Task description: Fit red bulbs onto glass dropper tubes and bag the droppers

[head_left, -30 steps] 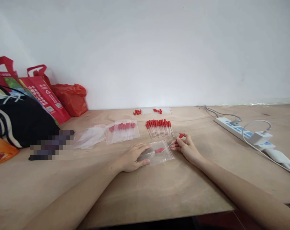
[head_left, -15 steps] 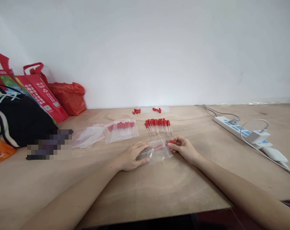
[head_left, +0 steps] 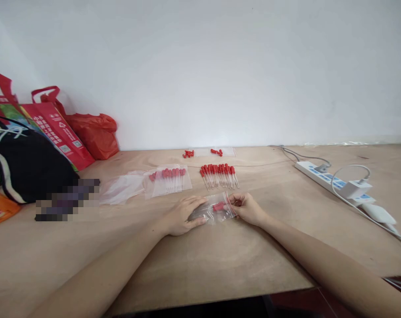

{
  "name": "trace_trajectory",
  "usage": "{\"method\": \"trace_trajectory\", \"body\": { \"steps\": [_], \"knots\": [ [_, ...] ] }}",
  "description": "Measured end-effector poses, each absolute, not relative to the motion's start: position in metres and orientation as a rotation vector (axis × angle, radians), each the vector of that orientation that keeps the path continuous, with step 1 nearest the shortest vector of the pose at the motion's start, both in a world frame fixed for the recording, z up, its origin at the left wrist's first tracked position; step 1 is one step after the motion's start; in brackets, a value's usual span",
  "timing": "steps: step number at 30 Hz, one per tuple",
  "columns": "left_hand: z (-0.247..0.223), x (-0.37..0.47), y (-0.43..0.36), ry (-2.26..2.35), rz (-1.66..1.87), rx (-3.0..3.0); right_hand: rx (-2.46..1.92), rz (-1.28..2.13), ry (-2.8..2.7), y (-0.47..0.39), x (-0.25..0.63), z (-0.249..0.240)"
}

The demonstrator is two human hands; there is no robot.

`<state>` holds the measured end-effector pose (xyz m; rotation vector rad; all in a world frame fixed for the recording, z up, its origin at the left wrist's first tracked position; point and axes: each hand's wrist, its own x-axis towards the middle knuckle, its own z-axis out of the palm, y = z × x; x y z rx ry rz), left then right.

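Observation:
A clear zip-lock bag (head_left: 211,217) with a red-edged mouth lies in front of me on the wooden table. My left hand (head_left: 183,216) holds its left part, thumb on the near side and fingers on the far side. At the mouth is my right hand (head_left: 245,208), its fingertips partly inside the bag and closed close to a red rubber dropper bulb (head_left: 218,206). The bulb shows through the plastic; its grip is partly hidden. Just beyond lies a row of droppers (head_left: 220,176) with red bulbs and clear stems.
Left of the row, a filled bag of droppers (head_left: 169,181) lies beside flat clear bags (head_left: 124,187). Loose red bulbs (head_left: 188,154) are near the wall. A power strip (head_left: 322,176) with cables stands right; shopping bags (head_left: 51,128) and a black bag (head_left: 31,163) crowd the left.
My right hand has moved left and slightly down, its fingertips going into the bag's mouth. The red bulb has passed from outside the mouth to inside. My left hand stays nearly still.

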<state>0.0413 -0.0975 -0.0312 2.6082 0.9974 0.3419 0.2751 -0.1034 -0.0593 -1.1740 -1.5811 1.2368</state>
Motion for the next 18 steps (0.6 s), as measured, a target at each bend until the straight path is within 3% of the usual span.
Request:
{"method": "trace_trajectory", "body": {
  "steps": [4, 10, 18],
  "knots": [
    [-0.031, 0.041, -0.098, 0.993, 0.338, 2.610, -1.249, 1.088, -1.556, -0.088, 0.284, -0.065],
    [-0.031, 0.040, -0.096, 0.978, 0.308, 2.606, -1.615, 0.494, -1.345, -0.035, 0.317, -0.072],
    [-0.031, 0.039, -0.096, 0.966, 0.326, 2.593, -1.816, 0.395, -1.406, 0.002, 0.317, -0.076]
  ]
}}
